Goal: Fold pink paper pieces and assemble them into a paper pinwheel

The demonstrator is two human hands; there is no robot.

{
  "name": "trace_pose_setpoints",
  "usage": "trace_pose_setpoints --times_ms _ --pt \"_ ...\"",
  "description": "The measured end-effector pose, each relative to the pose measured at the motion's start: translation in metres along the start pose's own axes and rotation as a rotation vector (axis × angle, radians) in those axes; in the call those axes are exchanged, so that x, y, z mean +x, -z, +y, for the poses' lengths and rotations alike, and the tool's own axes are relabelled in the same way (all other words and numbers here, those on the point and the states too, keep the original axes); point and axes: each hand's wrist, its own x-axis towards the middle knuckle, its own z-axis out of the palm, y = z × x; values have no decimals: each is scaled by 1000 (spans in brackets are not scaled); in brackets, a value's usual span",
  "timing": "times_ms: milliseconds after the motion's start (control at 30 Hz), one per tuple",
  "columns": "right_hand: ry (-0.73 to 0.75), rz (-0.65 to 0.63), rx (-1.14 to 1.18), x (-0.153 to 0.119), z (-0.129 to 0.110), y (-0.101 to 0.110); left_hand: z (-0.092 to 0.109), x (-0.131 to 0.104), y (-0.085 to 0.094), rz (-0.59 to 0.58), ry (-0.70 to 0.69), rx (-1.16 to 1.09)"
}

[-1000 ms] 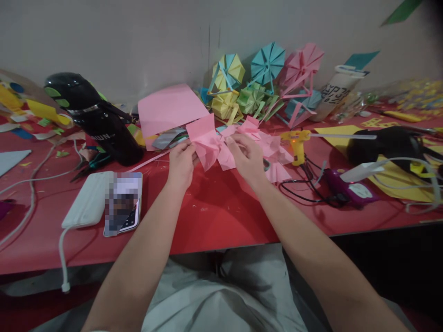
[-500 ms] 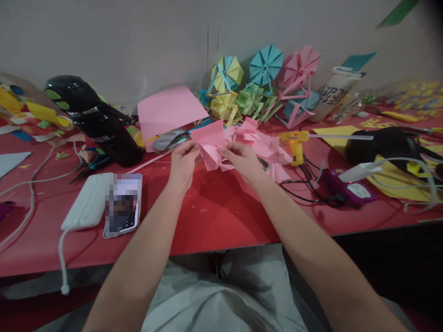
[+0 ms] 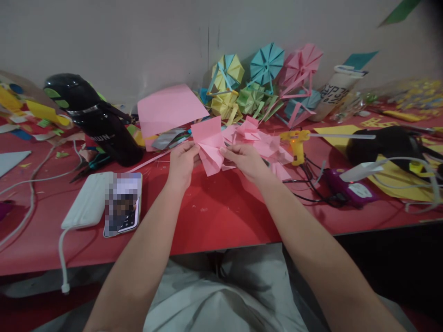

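A folded pink paper (image 3: 209, 144) hangs between my two hands above the red table (image 3: 221, 216). My left hand (image 3: 183, 161) pinches its left edge. My right hand (image 3: 242, 159) pinches its right edge, fingertips closed on the fold. Just behind and to the right of my right hand lies a pile of pink folded pieces (image 3: 266, 146). A yellow glue gun (image 3: 296, 146) with a clear stick stands to the right of the pile.
A black bottle (image 3: 100, 120), a white power bank (image 3: 88, 200) and a phone (image 3: 124, 203) are at the left. Several paper wheels (image 3: 266, 64) lean on the wall. A purple box (image 3: 349, 186) with cables sits at the right.
The pink paper has turned and spread between my hands, its lower point now hanging slightly lower. Both hands keep their pinch in nearly the same place.
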Motion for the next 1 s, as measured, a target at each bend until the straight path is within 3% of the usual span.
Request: trace_pose_setpoints --times_ms 267,533,733,1000 --pt "40 79 9 6 5 7 5 1 4 52 -27 -18" --pt "69 21 7 1 1 3 2 0 2 -30 -25 -7" --pt "26 29 -34 6 8 8 7 -3 1 -119 92 -28" --pt "115 24 -123 9 10 10 -3 -1 2 2 48 155"
